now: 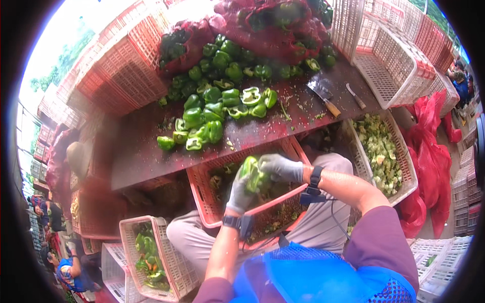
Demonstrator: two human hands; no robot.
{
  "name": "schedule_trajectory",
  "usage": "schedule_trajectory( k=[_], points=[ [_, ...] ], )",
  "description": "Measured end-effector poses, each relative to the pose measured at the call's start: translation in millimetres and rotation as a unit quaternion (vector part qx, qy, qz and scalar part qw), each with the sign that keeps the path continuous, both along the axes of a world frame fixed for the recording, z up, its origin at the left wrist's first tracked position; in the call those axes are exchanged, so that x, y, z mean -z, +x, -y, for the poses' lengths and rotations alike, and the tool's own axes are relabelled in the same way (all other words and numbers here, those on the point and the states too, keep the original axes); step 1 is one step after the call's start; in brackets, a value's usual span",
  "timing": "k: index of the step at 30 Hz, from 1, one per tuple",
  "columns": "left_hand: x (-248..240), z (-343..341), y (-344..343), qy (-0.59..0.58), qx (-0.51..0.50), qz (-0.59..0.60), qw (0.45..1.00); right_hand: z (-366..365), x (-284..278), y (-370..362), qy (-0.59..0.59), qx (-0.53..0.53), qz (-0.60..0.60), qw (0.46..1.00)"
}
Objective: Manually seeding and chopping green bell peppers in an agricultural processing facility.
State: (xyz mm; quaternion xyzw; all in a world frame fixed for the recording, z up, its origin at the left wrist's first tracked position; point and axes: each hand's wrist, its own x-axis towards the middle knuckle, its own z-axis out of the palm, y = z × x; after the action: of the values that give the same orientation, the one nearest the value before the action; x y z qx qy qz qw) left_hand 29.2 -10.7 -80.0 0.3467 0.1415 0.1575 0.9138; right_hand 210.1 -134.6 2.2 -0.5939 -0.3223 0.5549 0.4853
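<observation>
Green pepper (251, 174) sits between both gloved hands, held over the pink crate (290, 146) that rests on the person's lap. In the head view, the left hand (239, 194) is wrapped around the pepper from below, fingers closed on its lower side, while the right hand (281, 167) grips its upper end; the pepper looks split open, pale inside showing, so it seems to be partway through being pulled apart or cleaned out. Whether the core is already out I cannot tell.

Judging how much is done: on the wet tabletop (141, 156) beyond the crate lies a spread of peppers (217, 101), several of them already cut into open halves, and behind them red mesh sacks (268, 25) still bulge with whole ones, so a good deal appears left to work through. The white crate (408, 174) to the person's right holds a layer of pale green trimmings (381, 151), filling much of its floor, which suggests many peppers have been handled already. A smaller crate (166, 257) by the left knee holds a few green and orange pieces. The lap crate shows only scraps at its bottom.

A cleaver (323, 93) and a small knife (355, 96) lie unused on the tabletop's far right edge, well apart from the hands. Stacks of empty crates (116, 70) stand around the workplace.
</observation>
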Motion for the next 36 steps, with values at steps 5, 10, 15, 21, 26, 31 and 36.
schedule_trajectory(
  k=[5, 10, 15, 21, 26, 31, 36],
  points=[
    [-41, 21, 40, 0.173, -0.12, -0.073, 0.975, -7, 36, -16, 0.095, 0.139, 0.17, 0.971],
    [-19, 17, 41, 0.178, -0.107, -0.145, 0.967, -42, 44, -24, 0.171, 0.25, 0.409, 0.861],
    [16, 0, 11, 0.388, -0.145, -0.278, 0.867, 4, 14, 42, 0.066, 0.262, 0.506, 0.819],
    [81, -10, 3, 0.531, -0.002, -0.363, 0.765, 138, -45, 143, -0.326, 0.185, 0.664, 0.647],
    [102, -6, 20, 0.444, -0.02, -0.379, 0.812, 67, -21, 168, -0.173, 0.12, 0.735, 0.645],
    [114, 12, 21, 0.312, 0.011, -0.309, 0.898, -108, 8, 174, -0.049, 0.036, 0.774, 0.631],
    [112, 24, 23, 0.316, 0.036, -0.309, 0.896, -149, 43, 213, -0.139, 0.084, 0.771, 0.615]
  ],
)
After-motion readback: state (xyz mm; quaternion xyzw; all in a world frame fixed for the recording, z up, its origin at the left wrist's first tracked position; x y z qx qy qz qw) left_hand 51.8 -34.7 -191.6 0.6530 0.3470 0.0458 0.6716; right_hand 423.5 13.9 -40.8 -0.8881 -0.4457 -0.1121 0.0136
